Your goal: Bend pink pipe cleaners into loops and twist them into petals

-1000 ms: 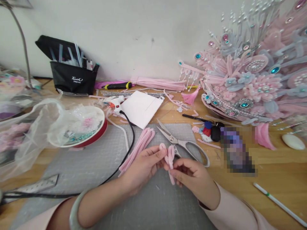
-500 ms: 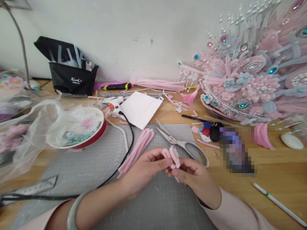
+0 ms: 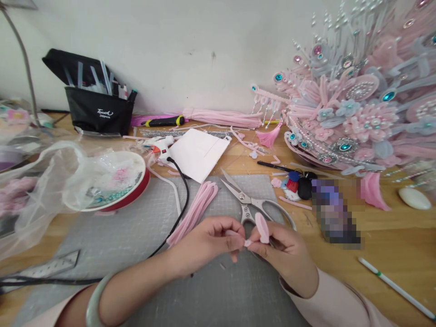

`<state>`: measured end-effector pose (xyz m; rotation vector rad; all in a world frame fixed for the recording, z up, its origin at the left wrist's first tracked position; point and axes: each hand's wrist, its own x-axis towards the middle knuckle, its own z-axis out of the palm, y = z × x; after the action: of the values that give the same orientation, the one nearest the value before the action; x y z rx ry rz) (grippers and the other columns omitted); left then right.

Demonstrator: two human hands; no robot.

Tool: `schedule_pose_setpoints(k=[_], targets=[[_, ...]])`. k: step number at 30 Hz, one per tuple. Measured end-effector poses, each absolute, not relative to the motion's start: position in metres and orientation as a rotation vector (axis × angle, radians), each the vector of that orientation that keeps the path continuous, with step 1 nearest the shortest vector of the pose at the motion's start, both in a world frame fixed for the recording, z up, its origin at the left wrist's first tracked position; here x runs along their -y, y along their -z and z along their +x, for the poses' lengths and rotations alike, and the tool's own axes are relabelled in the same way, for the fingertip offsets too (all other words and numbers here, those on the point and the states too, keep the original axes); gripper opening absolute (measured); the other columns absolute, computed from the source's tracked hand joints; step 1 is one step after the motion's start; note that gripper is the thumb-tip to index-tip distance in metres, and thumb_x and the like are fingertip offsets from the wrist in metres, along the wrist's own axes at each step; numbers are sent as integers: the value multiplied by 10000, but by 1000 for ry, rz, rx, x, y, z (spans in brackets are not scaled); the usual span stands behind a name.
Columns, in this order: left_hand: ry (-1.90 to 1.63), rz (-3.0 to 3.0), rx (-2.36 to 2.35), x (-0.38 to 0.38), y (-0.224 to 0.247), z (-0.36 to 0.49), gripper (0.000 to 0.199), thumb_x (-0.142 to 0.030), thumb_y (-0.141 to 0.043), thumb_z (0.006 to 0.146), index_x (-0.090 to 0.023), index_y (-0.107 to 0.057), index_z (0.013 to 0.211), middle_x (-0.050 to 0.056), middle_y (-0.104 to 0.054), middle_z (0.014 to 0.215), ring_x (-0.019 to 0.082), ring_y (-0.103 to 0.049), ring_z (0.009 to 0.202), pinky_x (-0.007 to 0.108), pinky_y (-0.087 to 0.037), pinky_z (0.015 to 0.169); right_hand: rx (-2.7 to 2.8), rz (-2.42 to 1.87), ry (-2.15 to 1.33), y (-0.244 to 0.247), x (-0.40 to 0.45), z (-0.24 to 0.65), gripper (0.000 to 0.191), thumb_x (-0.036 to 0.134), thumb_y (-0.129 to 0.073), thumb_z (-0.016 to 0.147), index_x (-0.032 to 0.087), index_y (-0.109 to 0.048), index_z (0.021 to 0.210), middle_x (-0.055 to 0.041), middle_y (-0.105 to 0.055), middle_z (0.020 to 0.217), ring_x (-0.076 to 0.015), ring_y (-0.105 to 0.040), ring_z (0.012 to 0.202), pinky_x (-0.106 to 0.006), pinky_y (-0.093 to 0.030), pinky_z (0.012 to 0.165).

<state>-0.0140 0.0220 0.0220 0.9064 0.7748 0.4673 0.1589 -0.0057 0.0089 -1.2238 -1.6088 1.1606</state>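
My left hand [image 3: 216, 240] pinches one end of a small looped pink pipe-cleaner piece [image 3: 262, 228] above the grey cutting mat [image 3: 211, 295]. Close beside it, my right hand [image 3: 282, 250] grips the same piece, and one pink loop stands up over its fingers. Part of the piece is hidden by my fingertips. Just behind my hands lie the silver scissors [image 3: 242, 197], blades pointing back and left, their handles partly covered by my right hand. A bundle of pink pipe cleaners [image 3: 195, 209] rests on the mat behind my left forearm.
A white glue gun [image 3: 164, 147] with a black cable, a white card [image 3: 199, 152] and a red-rimmed bowl of beads [image 3: 145, 184] are behind. On the right stand a large pink beaded headdress [image 3: 340, 113], keys [image 3: 304, 186], a blurred-out object [image 3: 335, 211] and a white stick [image 3: 395, 288].
The pink piece has turned between my fingers; one loop now stands on the right and the rest lies lower. My hands have shifted slightly apart, the right one moving rightward.
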Motion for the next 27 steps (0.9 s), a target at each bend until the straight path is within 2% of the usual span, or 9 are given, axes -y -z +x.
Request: schedule_pose_setpoints(k=[5,12,18,21,27], targets=[[-431,833,-674,-17,-16,-13,184,-302,-611,710,-124,-563,699,-20,-509,627,72,-470,540,194,-371,551,1610,-992,-1190,-10,6,159,46,177,-632,729,198,-642,689,12,-601,630,-107,-543,573,-215,-410,551],[-457,729,-684,-13,-14,-11,204,-270,-686,622,-115,-553,608,-14,-531,580,68,-464,481,187,-375,479,1582,-782,-1239,-1,5,156,102,138,-602,758,219,-660,736,1,-624,632,-108,-570,583,-208,-440,546],[-406,763,-680,-15,-15,-13,209,-288,-694,610,-111,-582,603,0,-554,578,76,-472,473,191,-369,453,1556,-697,-1296,2,4,156,213,271,-513,831,198,-669,706,-24,-633,603,-105,-576,545,-194,-443,500],[-399,750,-654,-16,-17,-14,205,-294,-682,635,-112,-589,621,1,-548,580,75,-468,479,192,-371,463,1540,-762,-1318,2,3,156,186,284,-562,796,204,-671,668,-16,-633,595,-106,-571,542,-201,-441,506],[-680,598,-702,-17,-20,-7,179,-215,-683,663,-146,-594,803,-10,-560,714,76,-492,628,186,-373,587,1385,-1063,-1180,2,2,155,129,312,-658,700,209,-664,622,16,-584,519,-97,-491,436,-209,-407,424]])
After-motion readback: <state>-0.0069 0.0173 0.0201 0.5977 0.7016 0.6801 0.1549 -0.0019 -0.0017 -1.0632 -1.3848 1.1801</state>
